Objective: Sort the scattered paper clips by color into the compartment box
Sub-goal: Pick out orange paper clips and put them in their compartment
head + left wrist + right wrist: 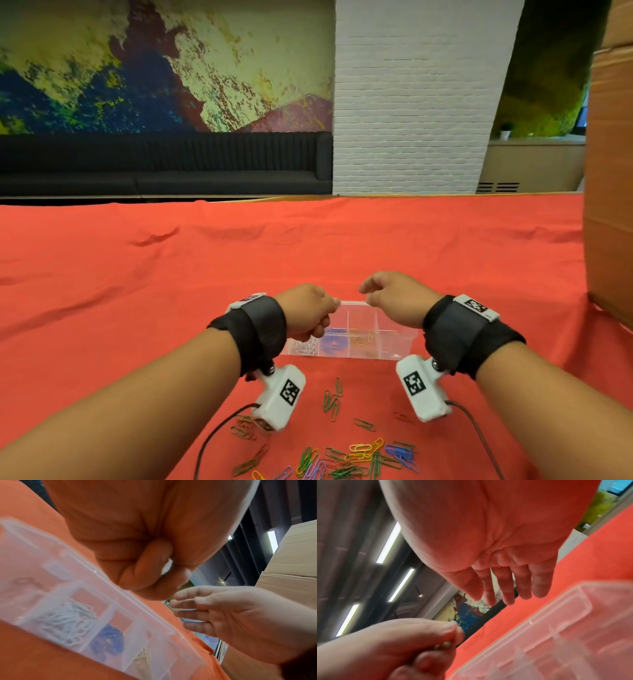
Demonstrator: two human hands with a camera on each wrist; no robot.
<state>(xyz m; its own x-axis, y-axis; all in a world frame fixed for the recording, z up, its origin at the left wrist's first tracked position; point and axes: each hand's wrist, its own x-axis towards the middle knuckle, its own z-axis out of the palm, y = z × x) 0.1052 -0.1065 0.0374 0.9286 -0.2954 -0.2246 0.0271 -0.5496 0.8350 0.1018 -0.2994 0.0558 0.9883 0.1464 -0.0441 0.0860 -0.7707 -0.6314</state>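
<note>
Black wrist straps [263, 325] w/ white tagged camera units [281, 397], black cables [219, 431], bare forearms.

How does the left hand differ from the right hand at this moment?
The left hand is curled into a fist with thumb pressed to the fingers, while the right hand has nearly straight, relaxed fingers. The left hand seems to pinch something small, too hidden to name; the right hand holds nothing. The left hand is over the left end of the box, the right hand over its far edge. Both hover above the box.
</note>
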